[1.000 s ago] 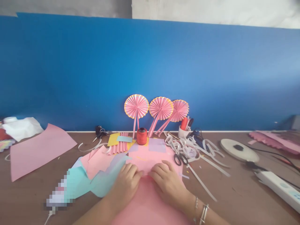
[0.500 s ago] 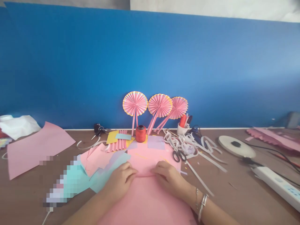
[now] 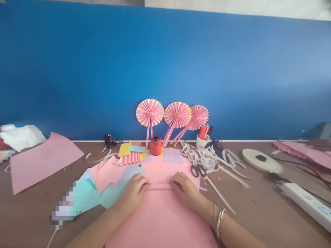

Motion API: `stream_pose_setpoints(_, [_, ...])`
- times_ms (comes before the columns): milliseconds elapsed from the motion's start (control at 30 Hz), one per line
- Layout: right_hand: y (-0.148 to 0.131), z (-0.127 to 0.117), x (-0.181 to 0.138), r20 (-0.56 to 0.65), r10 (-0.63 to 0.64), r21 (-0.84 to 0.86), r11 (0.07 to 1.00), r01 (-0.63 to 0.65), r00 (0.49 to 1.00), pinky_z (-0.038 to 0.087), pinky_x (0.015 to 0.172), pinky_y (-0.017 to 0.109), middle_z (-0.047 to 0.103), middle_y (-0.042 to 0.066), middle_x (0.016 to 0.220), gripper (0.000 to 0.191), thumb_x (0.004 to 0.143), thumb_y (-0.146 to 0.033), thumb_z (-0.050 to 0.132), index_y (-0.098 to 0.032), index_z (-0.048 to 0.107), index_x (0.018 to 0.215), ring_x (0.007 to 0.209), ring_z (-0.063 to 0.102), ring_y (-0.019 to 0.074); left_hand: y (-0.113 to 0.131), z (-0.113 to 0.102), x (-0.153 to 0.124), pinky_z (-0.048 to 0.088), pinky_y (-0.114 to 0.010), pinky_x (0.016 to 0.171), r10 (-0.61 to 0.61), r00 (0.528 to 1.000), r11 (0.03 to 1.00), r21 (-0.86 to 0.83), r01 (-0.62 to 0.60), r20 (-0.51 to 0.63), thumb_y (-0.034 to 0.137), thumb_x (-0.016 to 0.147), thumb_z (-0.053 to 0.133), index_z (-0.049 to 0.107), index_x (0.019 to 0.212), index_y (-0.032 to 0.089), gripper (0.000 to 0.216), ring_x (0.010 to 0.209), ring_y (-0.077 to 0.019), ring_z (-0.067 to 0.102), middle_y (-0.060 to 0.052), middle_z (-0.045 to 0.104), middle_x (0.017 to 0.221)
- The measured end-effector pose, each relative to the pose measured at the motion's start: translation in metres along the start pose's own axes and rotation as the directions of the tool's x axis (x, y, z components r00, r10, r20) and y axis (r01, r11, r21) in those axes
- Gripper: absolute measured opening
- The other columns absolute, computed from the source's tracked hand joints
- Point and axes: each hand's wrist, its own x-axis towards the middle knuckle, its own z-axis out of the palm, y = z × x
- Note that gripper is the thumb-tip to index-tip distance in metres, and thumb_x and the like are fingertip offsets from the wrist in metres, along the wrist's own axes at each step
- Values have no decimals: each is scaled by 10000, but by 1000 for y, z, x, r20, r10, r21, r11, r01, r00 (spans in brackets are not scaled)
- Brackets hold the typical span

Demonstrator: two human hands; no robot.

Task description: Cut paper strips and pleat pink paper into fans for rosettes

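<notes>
A large sheet of pink paper [image 3: 160, 220] lies in front of me, its far edge turned into a narrow fold. My left hand [image 3: 138, 187] is closed on the left end of that fold, fingers curled and pressed together. At the fold's right end, my right hand [image 3: 181, 184] pinches the paper the same way, with bracelets on the wrist. Beyond the fold lies more pink paper [image 3: 152, 172] with a lilac paper piece [image 3: 172, 155] on it. Black-handled scissors [image 3: 198, 170] rest just past my right hand. The fingertips are partly hidden.
Three pleated paper fans [image 3: 150, 113] lean on the blue panel [image 3: 165, 62] behind a red thread spool [image 3: 156, 146]. White strips [image 3: 212, 162] tangle near a pen cup [image 3: 201, 141]. Turquoise paper [image 3: 86, 194] lies left; a power strip [image 3: 305, 203] and a round white device [image 3: 261, 161] lie right.
Both hands stay on the fold and have moved slightly apart. The fold between them now looks straighter and flatter. The whole view has shifted a little.
</notes>
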Motion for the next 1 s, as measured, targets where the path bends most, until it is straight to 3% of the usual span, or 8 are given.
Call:
stream_pose_setpoints(833, [1, 1, 2, 0, 95, 11, 995, -95, 995, 412, 666, 286, 546, 17, 732, 182, 716, -13, 484, -185, 545, 725, 725, 513, 169, -7, 4, 2, 458, -337, 773, -2, 1000, 999, 33, 1, 22, 168, 845, 454, 586, 776, 205, 153, 853, -204, 569, -37, 586, 844])
stream_pose_setpoints(1000, [-1, 1, 1, -16, 17, -60, 998, -18, 1000, 411, 659, 275, 537, 30, 794, 188, 756, -15, 472, -181, 558, 778, 722, 500, 158, -8, 6, 0, 460, -340, 788, 62, 998, 992, 107, -63, 20, 104, 841, 416, 625, 942, 211, 255, 891, -206, 543, -54, 577, 906])
